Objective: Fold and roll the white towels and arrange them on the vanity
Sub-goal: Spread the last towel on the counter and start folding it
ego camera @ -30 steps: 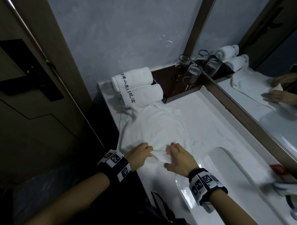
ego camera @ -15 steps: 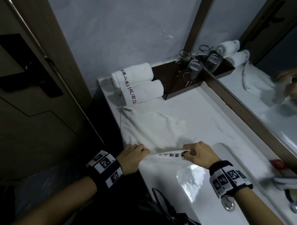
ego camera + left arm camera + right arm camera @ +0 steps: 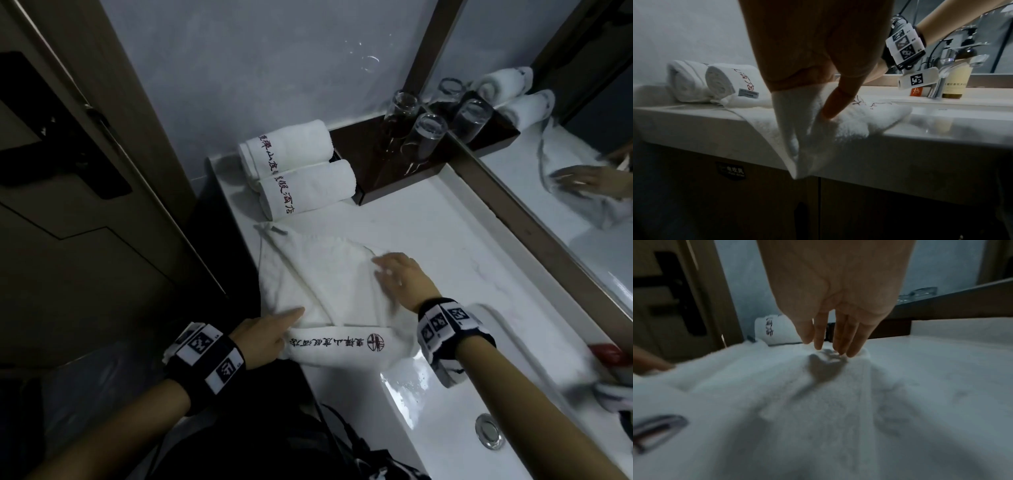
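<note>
The right wrist view is blurred, and the left hand (image 3: 265, 330) hides its own grip on the flat towel's (image 3: 329, 274) near corner; an extended finger presses the fabric there. The right hand (image 3: 400, 279) lies with straight fingers on the towel's far fold. That towel lies on the white surface (image 3: 462, 246), one corner hanging over the front edge. Two rolled towels (image 3: 301, 168) sit behind it, beside two glasses (image 3: 416, 126).

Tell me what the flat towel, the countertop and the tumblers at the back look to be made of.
Flat towel: white terry cloth, likely cotton; fuzzy pile, soft creases, dark embroidered lettering.
Countertop: smooth white stone or solid surface, faintly veined and semi-glossy; which one is unclear.
Tumblers: clear glass by their see-through walls and bright rims.
</note>
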Available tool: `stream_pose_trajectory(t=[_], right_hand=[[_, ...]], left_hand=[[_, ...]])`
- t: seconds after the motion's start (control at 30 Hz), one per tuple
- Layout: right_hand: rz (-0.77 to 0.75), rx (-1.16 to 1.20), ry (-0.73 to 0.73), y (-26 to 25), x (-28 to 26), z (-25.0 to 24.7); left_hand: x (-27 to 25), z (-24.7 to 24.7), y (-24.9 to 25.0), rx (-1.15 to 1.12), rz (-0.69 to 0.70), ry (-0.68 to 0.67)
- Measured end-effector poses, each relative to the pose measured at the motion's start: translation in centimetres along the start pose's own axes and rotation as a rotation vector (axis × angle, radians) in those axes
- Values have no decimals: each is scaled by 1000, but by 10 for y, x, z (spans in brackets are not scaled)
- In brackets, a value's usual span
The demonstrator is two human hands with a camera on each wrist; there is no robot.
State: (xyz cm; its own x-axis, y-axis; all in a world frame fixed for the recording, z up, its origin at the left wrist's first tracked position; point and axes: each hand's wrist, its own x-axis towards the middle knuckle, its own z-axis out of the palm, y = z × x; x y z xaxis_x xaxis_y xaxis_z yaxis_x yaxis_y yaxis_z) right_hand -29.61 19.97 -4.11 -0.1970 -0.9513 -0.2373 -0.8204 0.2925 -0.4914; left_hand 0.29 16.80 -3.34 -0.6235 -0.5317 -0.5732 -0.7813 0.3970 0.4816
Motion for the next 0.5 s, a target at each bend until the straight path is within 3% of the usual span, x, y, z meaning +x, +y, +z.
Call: stream_pose_trajectory(t=[0.07, 0.17, 0.3, 0.37, 0.43, 0.5], right_hand=[[-24, -178, -31, 4, 9, 4], [-42, -230, 43, 12, 18, 1], [163, -160, 10, 18, 29, -11], [223, -246, 11, 14, 34, -16], [223, -246, 131, 6, 29, -17], [98, -85, 226, -6, 17, -16]], left_hand=[[3, 2, 4, 17, -27, -27], [3, 1, 5, 58, -20, -16], [-1, 0, 3, 82, -19, 30], [-3, -1, 1, 77, -23, 40], [-5, -1, -1, 75, -14, 48], [-8, -2, -4, 66, 5, 70]])
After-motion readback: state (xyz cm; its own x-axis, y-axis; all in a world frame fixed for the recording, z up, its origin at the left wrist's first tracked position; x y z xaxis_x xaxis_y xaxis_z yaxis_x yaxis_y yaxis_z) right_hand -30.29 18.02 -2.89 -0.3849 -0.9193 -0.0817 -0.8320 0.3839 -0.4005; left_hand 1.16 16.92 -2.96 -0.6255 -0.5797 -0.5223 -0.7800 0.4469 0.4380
